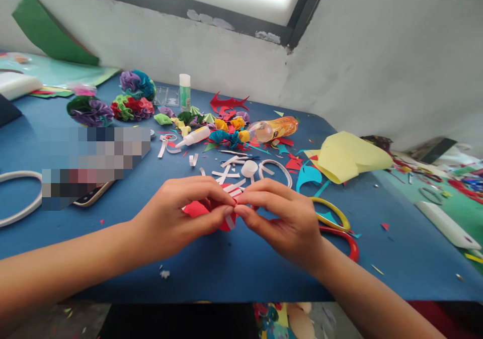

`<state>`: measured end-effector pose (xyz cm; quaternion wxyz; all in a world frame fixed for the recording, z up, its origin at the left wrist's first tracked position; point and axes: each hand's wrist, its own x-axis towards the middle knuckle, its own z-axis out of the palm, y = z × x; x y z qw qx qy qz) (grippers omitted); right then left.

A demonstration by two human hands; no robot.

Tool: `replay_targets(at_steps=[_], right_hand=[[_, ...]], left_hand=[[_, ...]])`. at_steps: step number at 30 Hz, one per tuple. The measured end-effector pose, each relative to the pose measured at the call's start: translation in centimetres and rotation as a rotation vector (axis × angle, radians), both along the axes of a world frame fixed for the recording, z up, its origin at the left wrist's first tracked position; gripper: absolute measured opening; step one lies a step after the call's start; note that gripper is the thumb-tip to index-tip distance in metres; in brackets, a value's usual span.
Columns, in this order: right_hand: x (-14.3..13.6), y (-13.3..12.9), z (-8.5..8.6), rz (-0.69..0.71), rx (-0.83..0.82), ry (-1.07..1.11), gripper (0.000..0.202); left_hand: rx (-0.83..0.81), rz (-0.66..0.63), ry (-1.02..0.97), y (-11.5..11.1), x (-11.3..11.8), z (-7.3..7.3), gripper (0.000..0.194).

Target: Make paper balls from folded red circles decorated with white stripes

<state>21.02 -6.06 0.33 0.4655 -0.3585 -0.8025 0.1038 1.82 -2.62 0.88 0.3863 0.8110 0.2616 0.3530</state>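
My left hand and my right hand meet at their fingertips near the middle of the blue table. Both pinch a small red piece between thumb and forefinger. Beneath the fingers shows red paper, partly hidden by my left hand, with white strips across a striped part. Scissors with a yellow handle loop and a red one lie just right of my right hand, their blades hidden. White paper strips and a small white roll lie just beyond the hands.
A glue stick, a white glue bottle, an orange-labelled bottle and ruffled paper flowers stand or lie farther back on the blue table. Yellow paper lies right, a white ring left.
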Motion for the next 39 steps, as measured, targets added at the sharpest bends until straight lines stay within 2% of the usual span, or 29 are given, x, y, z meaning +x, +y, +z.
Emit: replay_targets(at_steps=[6, 22, 28, 30, 32, 35, 39], right_hand=[[0.1, 0.0, 0.1, 0.014, 0.017, -0.027, 0.008], [0.3, 0.2, -0.1, 0.058, -0.008, -0.045, 0.009], [-0.1, 0.0, 0.0, -0.007, -0.067, 0.016, 0.007], [-0.1, -0.1, 0.0, -0.04, -0.104, 0.078, 0.008], [0.0, 0.1, 0.0, -0.063, -0.176, 0.178, 0.011], [0.5, 0.6, -0.1, -0.051, -0.317, 0.439, 0.014], [1.2, 1.8, -0.1, -0.083, -0.443, 0.86, 0.012]], left_hand=[[0.057, -0.038, -0.025, 0.1, 0.1, -0.1, 0.009], [-0.017, -0.027, -0.01, 0.0, 0.2, -0.1, 0.009], [-0.043, -0.007, -0.003, -0.1, 0.2, 0.2, 0.009], [-0.144, 0.015, -0.002, -0.2, 0.2, 0.3, 0.007], [-0.319, 0.046, -0.048, -0.1, 0.2, 0.3, 0.006], [-0.552, 0.109, -0.204, 0.5, 0.3, 0.1, 0.007], [-0.663, 0.223, -0.392, 1.4, 0.4, 0.0, 0.008]])
